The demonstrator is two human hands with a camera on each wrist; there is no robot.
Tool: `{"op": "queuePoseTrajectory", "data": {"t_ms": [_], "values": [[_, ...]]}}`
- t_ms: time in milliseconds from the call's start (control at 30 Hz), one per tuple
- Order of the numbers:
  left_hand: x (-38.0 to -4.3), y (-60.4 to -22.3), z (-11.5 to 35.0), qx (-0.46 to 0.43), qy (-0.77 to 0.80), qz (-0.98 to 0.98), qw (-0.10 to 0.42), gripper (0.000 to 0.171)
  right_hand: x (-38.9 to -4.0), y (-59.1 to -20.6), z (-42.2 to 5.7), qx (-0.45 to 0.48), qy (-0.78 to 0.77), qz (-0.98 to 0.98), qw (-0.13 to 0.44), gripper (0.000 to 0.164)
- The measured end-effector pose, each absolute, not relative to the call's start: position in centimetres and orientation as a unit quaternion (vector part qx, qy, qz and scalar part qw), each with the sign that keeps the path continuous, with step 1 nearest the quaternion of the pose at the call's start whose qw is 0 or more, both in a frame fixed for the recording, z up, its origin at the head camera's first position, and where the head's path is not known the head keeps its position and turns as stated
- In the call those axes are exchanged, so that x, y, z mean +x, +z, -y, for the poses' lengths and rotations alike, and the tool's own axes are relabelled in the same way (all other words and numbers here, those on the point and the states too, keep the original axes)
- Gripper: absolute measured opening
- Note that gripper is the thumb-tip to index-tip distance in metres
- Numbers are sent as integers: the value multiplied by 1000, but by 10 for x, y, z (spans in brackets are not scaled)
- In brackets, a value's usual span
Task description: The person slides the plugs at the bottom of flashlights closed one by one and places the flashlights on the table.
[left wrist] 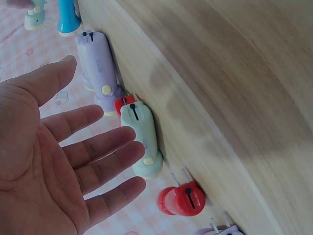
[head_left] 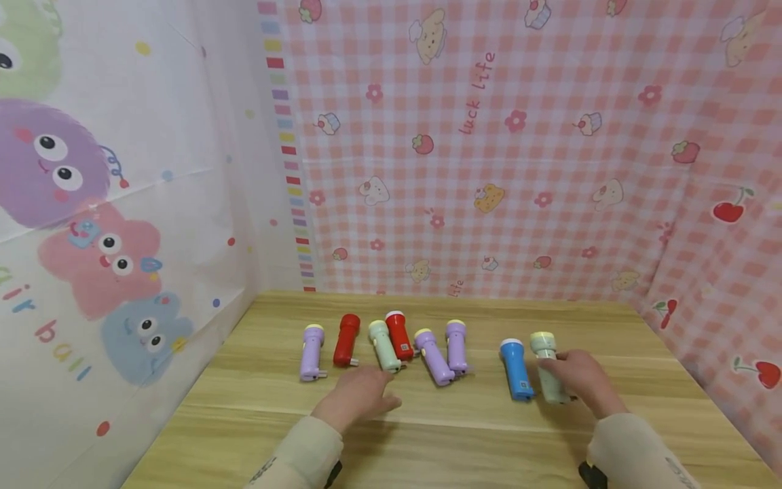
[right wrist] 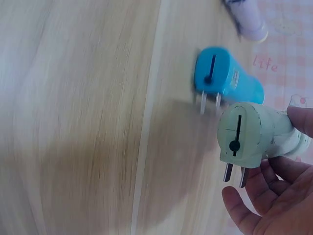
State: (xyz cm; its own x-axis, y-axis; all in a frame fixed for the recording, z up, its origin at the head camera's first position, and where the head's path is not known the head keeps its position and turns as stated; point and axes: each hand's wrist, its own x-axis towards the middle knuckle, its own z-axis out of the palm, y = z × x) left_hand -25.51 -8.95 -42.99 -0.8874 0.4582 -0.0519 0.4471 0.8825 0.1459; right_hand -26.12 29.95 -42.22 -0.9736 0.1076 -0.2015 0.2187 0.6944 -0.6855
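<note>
A pale green flashlight point(head_left: 552, 390) is in my right hand point(head_left: 585, 379), the thumb on one side and fingers beneath. In the right wrist view its slotted end and two metal plug prongs face the camera. Just left of it lies a blue flashlight point(head_left: 516, 370), also with prongs. My left hand point(head_left: 357, 395) hovers over the table, fingers extended and nothing held. Nearest to that hand is another pale green flashlight point(head_left: 385, 348), lying against a red flashlight point(head_left: 398, 334). In the left wrist view the palm point(left wrist: 34, 166) faces the camera.
Two purple flashlights point(head_left: 434, 358) lie close together mid-table. Farther left are a second red flashlight point(head_left: 347, 339) and a purple one point(head_left: 311, 353). The wooden table point(head_left: 464, 448) ends at a pink checked cloth point(head_left: 464, 251) behind and a white printed cloth point(head_left: 201, 224) at left.
</note>
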Motion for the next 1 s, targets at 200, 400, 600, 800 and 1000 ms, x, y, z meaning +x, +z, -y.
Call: {"op": "queuePoseTrajectory", "data": {"t_ms": [200, 400, 600, 800, 1000], "values": [[-252, -431, 91, 237, 71, -968, 36, 51, -263, -428, -280, 99, -418, -901, 69, 62], [-252, -435, 89, 244, 72, -967, 25, 51, -261, -431, -260, 87, -444, -889, 63, 65], [-254, -440, 86, 247, 70, -966, 23, 51, -261, -436, -245, 88, -452, -887, 34, 59], [-254, -442, 82, 256, 65, -964, 12, 51, -259, -440, -231, 100, -453, -886, 21, 50], [-254, -446, 79, 270, 58, -961, -14, 50, -258, -442, -218, 114, -488, -865, 23, 38]]}}
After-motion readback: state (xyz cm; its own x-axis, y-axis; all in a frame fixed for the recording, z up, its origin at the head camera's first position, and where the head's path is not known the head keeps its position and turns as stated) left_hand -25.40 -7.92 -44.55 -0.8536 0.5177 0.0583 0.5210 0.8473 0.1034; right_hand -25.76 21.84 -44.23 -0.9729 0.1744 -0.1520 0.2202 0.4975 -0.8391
